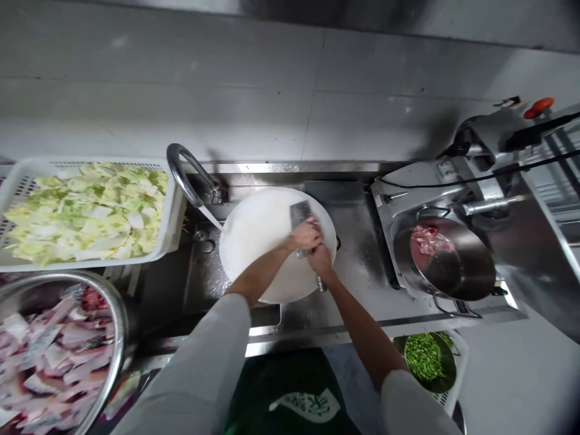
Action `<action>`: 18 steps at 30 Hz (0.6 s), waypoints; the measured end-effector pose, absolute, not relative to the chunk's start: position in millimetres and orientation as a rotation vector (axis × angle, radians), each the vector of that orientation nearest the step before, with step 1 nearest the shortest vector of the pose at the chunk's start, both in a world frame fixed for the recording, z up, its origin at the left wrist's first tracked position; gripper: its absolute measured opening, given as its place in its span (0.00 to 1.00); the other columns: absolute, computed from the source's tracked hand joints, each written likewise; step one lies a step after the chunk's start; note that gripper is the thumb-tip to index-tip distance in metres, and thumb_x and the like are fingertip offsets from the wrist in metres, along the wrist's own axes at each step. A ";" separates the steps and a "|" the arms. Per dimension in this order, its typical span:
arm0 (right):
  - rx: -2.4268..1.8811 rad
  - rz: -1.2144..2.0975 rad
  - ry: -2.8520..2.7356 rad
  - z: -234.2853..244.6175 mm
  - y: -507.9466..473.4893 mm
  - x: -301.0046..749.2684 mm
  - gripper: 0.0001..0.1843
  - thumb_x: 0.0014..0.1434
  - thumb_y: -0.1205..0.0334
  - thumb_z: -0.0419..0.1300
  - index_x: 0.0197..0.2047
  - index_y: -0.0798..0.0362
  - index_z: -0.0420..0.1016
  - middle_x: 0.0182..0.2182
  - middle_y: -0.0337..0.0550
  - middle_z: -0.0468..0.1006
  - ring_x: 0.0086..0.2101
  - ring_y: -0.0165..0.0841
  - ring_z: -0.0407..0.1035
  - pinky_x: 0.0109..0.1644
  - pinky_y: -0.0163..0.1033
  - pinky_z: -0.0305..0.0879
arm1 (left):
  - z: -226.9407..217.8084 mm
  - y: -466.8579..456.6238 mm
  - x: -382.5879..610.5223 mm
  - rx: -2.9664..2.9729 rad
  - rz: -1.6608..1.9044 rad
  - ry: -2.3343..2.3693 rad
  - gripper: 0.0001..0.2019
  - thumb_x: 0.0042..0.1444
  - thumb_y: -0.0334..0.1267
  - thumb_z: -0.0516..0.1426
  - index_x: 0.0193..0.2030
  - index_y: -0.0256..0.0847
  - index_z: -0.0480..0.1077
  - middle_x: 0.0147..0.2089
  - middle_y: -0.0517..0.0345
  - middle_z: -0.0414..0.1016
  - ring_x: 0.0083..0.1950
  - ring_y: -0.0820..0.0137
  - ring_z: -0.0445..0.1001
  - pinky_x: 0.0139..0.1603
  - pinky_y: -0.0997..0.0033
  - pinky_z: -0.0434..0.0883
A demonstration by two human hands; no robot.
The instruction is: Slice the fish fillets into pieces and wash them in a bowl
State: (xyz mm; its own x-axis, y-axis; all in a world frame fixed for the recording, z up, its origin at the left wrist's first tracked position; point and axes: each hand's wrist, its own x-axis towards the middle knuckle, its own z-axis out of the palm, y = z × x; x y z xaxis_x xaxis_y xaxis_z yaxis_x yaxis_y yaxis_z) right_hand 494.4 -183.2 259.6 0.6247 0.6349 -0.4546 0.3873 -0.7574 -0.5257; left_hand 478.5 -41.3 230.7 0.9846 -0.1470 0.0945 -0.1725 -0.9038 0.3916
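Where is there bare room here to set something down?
Bare steel lies between the round board and the slicer, and along the front rim. Left is crowded by the cabbage basket and meat bowl; right by the pot. The left hand and right hand both clasp the cleaver over the board.

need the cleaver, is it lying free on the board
No, the left hand and right hand both hold the cleaver over the board.

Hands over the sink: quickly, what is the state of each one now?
Left hand: closed on the cleaver blade, over the white cutting board.
Right hand: closed around the cleaver handle.
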 end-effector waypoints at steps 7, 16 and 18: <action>-2.276 1.143 -1.099 273.3 -141.2 421.3 0.20 0.72 0.60 0.57 0.61 0.56 0.81 0.52 0.58 0.86 0.53 0.43 0.81 0.53 0.38 0.70 | 223.8 -0.5 349.6 2.724 0.193 0.245 0.21 0.72 0.40 0.50 0.25 0.43 0.66 0.29 0.54 0.73 0.38 0.63 0.67 0.54 0.57 0.66; -2.526 1.039 -0.915 266.7 -188.5 510.2 0.28 0.73 0.62 0.47 0.68 0.59 0.76 0.56 0.69 0.82 0.57 0.58 0.77 0.58 0.56 0.70 | 234.6 -46.3 496.0 2.721 0.054 -0.216 0.17 0.71 0.38 0.53 0.31 0.39 0.77 0.38 0.46 0.82 0.49 0.58 0.74 0.63 0.53 0.63; -2.452 1.111 -1.029 269.1 -159.2 467.8 0.26 0.72 0.64 0.49 0.65 0.60 0.79 0.56 0.67 0.83 0.57 0.54 0.78 0.56 0.50 0.71 | 231.9 -22.6 430.9 2.731 0.049 -0.062 0.17 0.69 0.38 0.54 0.29 0.40 0.75 0.36 0.47 0.80 0.47 0.59 0.73 0.61 0.51 0.64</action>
State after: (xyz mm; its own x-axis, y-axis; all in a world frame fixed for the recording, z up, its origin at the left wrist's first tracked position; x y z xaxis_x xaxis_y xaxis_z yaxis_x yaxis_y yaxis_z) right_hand 467.8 -159.2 269.1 0.4572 0.6966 -0.5530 0.4982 -0.7156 -0.4895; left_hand 430.9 -22.6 231.9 0.9984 -0.0364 0.0431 -0.0506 -0.9165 0.3969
